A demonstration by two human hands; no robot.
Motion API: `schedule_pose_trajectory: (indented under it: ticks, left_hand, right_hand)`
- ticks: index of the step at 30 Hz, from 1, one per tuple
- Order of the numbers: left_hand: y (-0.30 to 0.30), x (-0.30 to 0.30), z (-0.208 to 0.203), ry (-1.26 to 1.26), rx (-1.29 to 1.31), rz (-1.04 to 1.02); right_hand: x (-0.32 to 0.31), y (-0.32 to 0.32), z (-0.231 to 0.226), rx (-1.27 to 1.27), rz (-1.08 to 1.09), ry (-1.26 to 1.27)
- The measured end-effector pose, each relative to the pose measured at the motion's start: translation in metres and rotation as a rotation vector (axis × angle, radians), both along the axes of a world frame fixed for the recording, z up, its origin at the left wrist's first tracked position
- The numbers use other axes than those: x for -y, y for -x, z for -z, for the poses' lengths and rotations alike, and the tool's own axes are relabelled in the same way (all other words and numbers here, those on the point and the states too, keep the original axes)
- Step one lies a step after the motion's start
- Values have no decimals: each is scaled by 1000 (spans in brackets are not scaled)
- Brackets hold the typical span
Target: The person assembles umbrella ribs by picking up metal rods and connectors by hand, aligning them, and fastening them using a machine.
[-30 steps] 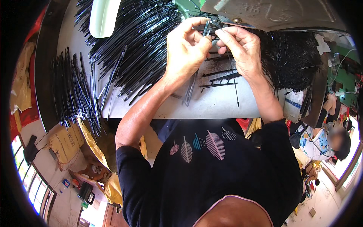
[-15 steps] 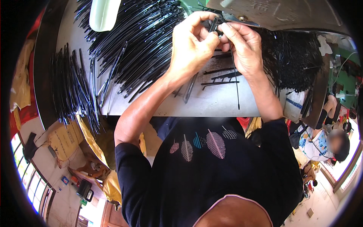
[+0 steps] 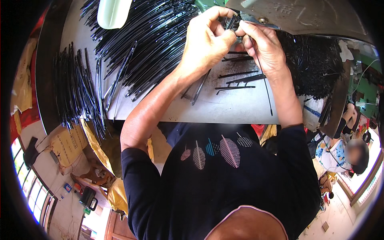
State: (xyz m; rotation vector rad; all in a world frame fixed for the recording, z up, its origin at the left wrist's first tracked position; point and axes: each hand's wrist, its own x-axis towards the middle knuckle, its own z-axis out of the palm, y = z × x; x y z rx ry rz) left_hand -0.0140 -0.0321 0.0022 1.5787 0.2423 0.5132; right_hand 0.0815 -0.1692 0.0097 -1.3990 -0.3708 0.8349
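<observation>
The left hand point(image 3: 204, 42) has its fingers pinched on a black strip point(image 3: 231, 22); the right hand point(image 3: 266, 46), touching close beside it, seems to grip a thin black rod point(image 3: 264, 82) that slants down toward the body. This piece looks mid-work, neither hand having let go. Just below the fingers, a few loose dark pieces point(image 3: 240, 76) lie on the surface point(image 3: 232, 110). Right of them is a tangled black heap point(image 3: 312, 66); left, a large heap of strips point(image 3: 148, 48), and farther left a smaller bunch point(image 3: 76, 88). Plenty remains, though which heap is finished I cannot tell.
</observation>
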Motion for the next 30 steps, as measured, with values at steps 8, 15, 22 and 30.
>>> schedule_pose_trajectory:
  ticks: [8,15,22,30]
  left_hand:
    - [1,-2,-7,423,-88,102]
    - [-4,5,-1,436,-48,83]
    - [-3,10,-35,492,-100,39]
    - [-6,0,-28,356,-180,13]
  right_hand:
    - [11,13,-5,-40,-290,153]
    - [14,37,2,-180,-318,131]
    - [13,36,-3,-174,-293,63]
    - [7,28,-4,-116,-298,56]
